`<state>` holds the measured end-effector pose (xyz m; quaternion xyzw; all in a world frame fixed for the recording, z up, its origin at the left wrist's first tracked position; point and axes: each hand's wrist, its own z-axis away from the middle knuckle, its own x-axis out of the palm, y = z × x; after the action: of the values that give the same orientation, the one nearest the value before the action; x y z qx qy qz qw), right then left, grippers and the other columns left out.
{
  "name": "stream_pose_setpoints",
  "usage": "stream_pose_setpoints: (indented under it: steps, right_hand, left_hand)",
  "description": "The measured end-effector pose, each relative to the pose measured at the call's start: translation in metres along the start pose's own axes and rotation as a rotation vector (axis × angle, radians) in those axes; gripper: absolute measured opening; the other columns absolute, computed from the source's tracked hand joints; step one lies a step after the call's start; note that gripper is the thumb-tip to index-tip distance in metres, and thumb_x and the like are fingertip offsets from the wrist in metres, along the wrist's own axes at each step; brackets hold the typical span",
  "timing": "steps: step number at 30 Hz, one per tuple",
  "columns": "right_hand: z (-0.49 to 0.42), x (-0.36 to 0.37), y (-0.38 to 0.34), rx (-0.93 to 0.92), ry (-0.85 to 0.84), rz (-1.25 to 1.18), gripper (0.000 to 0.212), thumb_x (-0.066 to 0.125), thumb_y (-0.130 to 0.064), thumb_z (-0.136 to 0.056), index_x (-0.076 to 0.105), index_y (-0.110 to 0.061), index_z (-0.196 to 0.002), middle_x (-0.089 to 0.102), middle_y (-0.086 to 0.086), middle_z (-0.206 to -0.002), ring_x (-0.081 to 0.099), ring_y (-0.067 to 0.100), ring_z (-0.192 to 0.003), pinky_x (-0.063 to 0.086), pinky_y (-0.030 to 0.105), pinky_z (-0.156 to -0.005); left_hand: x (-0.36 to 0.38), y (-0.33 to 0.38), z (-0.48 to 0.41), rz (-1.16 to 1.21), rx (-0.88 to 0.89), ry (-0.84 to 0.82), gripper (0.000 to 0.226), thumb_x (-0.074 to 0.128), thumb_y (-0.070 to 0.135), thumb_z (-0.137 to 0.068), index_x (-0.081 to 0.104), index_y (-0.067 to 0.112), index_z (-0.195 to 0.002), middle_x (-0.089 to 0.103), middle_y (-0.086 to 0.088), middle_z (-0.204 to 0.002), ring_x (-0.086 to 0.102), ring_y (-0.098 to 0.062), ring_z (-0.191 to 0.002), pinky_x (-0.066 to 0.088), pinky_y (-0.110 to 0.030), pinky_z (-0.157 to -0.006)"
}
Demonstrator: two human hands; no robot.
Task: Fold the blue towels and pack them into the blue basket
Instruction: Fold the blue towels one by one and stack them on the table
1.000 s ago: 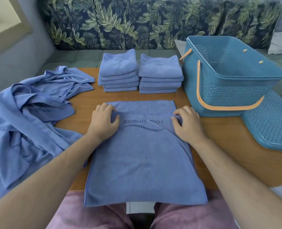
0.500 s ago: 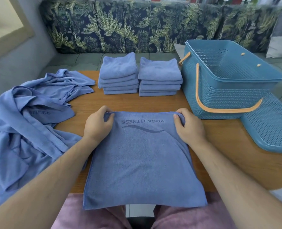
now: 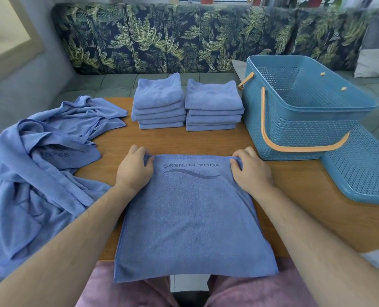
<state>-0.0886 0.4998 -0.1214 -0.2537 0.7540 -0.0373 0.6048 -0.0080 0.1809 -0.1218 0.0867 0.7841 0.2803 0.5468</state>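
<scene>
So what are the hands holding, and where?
The left hand and right hand each pinch a far corner of the spread blue towel.

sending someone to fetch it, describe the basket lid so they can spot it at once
On the wooden table before the leaf-print sofa, find the tall blue basket with orange handles at the right end. The lid lies on the table just right of it. Unlike the basket, it is low, flat and perforated, with no handles.

Bare forearms [image 3: 73, 235], dusty-pink velvety legwear [image 3: 250, 291] over both thighs.
</scene>
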Motion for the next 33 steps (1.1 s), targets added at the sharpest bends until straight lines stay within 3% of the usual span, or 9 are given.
stream_pose_setpoints:
  steps: [5,9,14,19,21,24,27,30,33]
  right_hand:
    - [0.007,-0.011,-0.005,-0.069,0.020,-0.149,0.010,0.047,-0.022,-0.102,0.054,-0.014,-0.103,0.056,0.002,-0.106,0.052,0.026,-0.102,0.042,0.037,-0.079]
    - [0.009,-0.047,-0.022,-0.053,0.007,-0.315,0.006,0.049,-0.020,-0.103,0.050,-0.016,-0.100,0.058,-0.002,-0.092,0.056,0.023,-0.084,0.038,0.036,-0.069]
    - [-0.006,-0.111,-0.046,-0.097,0.079,-0.365,0.006,0.063,-0.017,-0.097,0.058,-0.014,-0.094,0.061,-0.006,-0.089,0.054,0.011,-0.081,0.036,0.027,-0.070]
    - [-0.025,-0.174,-0.067,-0.121,0.116,-0.382,0.007,0.070,-0.013,-0.091,0.068,-0.017,-0.087,0.062,-0.008,-0.087,0.058,0.009,-0.080,0.038,0.014,-0.066]
    - [-0.029,-0.198,-0.075,-0.121,0.138,-0.404,0.014,0.070,-0.013,-0.092,0.066,-0.023,-0.083,0.065,-0.007,-0.087,0.061,0.014,-0.083,0.044,0.019,-0.070]
    - [-0.029,-0.239,-0.088,-0.111,0.174,-0.435,0.017,0.072,-0.013,-0.090,0.067,-0.026,-0.081,0.070,-0.005,-0.089,0.065,0.017,-0.087,0.050,0.030,-0.079]
    - [-0.023,-0.281,-0.097,-0.129,0.149,-0.479,0.009,0.074,-0.010,-0.089,0.073,-0.019,-0.089,0.074,0.003,-0.094,0.066,0.016,-0.085,0.050,0.026,-0.078]
    - [-0.010,-0.322,-0.105,-0.162,0.117,-0.478,0.013,0.077,-0.015,-0.088,0.075,-0.027,-0.083,0.073,-0.008,-0.071,0.064,0.012,-0.068,0.052,0.025,-0.067]
    - [0.003,-0.356,-0.111,-0.186,0.086,-0.487,0.009,0.079,-0.018,-0.086,0.077,-0.027,-0.085,0.069,-0.013,-0.061,0.057,0.002,-0.056,0.043,0.018,-0.058]
  left_hand:
    - [-0.018,0.007,0.003,0.087,-0.018,-0.017,0.006,0.053,0.018,-0.099,0.057,0.013,-0.098,0.055,-0.003,-0.103,0.050,-0.024,-0.096,0.044,-0.042,-0.086]
    - [-0.050,0.021,0.005,0.235,-0.043,-0.057,0.008,0.045,0.022,-0.104,0.048,0.017,-0.099,0.056,0.005,-0.085,0.052,-0.012,-0.079,0.037,-0.027,-0.065]
    - [-0.107,0.041,-0.001,0.263,0.052,0.041,0.007,0.055,0.018,-0.101,0.054,0.011,-0.097,0.060,0.003,-0.090,0.052,-0.006,-0.079,0.036,-0.008,-0.064]
    - [-0.168,0.062,-0.012,0.271,0.106,0.147,0.011,0.067,0.022,-0.094,0.059,0.017,-0.088,0.063,0.005,-0.086,0.057,-0.015,-0.084,0.039,-0.014,-0.070]
    - [-0.195,0.078,-0.014,0.266,0.115,0.194,0.015,0.072,0.025,-0.090,0.061,0.015,-0.087,0.061,0.006,-0.082,0.055,-0.012,-0.076,0.039,-0.014,-0.065]
    - [-0.235,0.098,-0.016,0.435,0.087,0.175,0.019,0.078,0.027,-0.086,0.067,0.013,-0.084,0.066,0.000,-0.079,0.057,-0.012,-0.068,0.052,-0.030,-0.069]
    - [-0.273,0.112,-0.008,0.663,0.082,0.133,0.018,0.082,0.026,-0.082,0.071,0.012,-0.080,0.071,-0.005,-0.080,0.062,-0.019,-0.074,0.055,-0.043,-0.078]
    - [-0.304,0.127,0.008,0.757,0.142,0.126,0.027,0.083,0.027,-0.076,0.071,0.004,-0.084,0.073,-0.007,-0.082,0.064,-0.019,-0.076,0.054,-0.034,-0.076]
    - [-0.335,0.138,0.024,0.842,0.213,0.071,0.039,0.092,0.042,-0.057,0.070,0.013,-0.074,0.071,-0.008,-0.079,0.062,-0.020,-0.074,0.050,-0.030,-0.073]
